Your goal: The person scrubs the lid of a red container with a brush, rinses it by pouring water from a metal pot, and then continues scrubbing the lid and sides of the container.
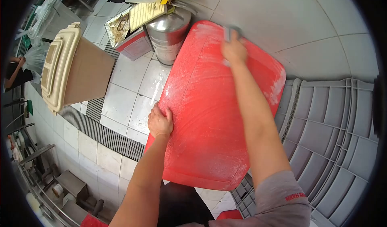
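Nearest the camera, at the lower right of the frame, was a grey short sleeve with red lettering (282, 194), and the person's right arm ran up from it across a large red plastic panel with rounded corners (205, 106). The panel filled the middle of the frame, tilted, with whitish streaks and wet-looking specks over its face. At its top edge, in the upper middle, the right hand (234, 51) was closed around a small grey object (232, 32), blurred, so its exact kind could not be told. The left hand (160, 123) touched the panel's left edge, thumb on the face and fingers beside the rim; whether it gripped could not be told.

Beyond the panel's upper left edge stood a silver metal cylinder (168, 23), with a foil-lined tray (119, 25) beside it. At upper left was a beige plastic bin with a cream lid (86, 71), on a white tiled floor (121, 100) crossed by dark slotted grating (100, 130). Grey ribbed plastic panels (330, 134) lay at right, below the pale tiled wall (298, 21). At the far left edge, another person's hands (20, 61) held clear plastic.
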Demonstrator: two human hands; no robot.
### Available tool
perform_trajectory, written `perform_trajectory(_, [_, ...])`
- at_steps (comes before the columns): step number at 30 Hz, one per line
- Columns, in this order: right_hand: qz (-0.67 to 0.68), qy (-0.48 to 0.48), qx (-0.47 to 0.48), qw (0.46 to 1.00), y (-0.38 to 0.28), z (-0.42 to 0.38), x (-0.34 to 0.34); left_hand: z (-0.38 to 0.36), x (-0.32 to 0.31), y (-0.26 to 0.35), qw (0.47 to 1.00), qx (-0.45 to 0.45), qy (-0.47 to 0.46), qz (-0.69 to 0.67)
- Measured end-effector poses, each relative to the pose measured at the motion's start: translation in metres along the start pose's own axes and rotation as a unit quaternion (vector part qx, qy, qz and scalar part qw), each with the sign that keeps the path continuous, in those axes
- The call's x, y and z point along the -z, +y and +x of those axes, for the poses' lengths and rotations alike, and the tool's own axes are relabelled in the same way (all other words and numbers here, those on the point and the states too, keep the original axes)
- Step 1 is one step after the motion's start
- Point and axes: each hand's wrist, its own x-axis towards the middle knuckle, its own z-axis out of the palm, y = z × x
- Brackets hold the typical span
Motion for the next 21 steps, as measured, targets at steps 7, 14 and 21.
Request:
perform_trajectory(7, [0.098, -0.007, -0.009, 0.995, 0.076, -0.006, 0.017, 0.000, -0.004, 0.005, 1.000, -0.002, 0.012, -0.008])
perform_trajectory(14, [-0.066, 0.051, -0.150, 0.985, 0.250, -0.154, 0.042, 0.004, -0.005, 0.003, 1.000, -0.011, 0.008, -0.022])
perform_trajectory(21, [0.071, 0.090, -0.183, 0.976, 0.315, -0.017, 0.034, 0.004, 0.002, 0.009, 1.000, 0.000, -0.007, 0.006])
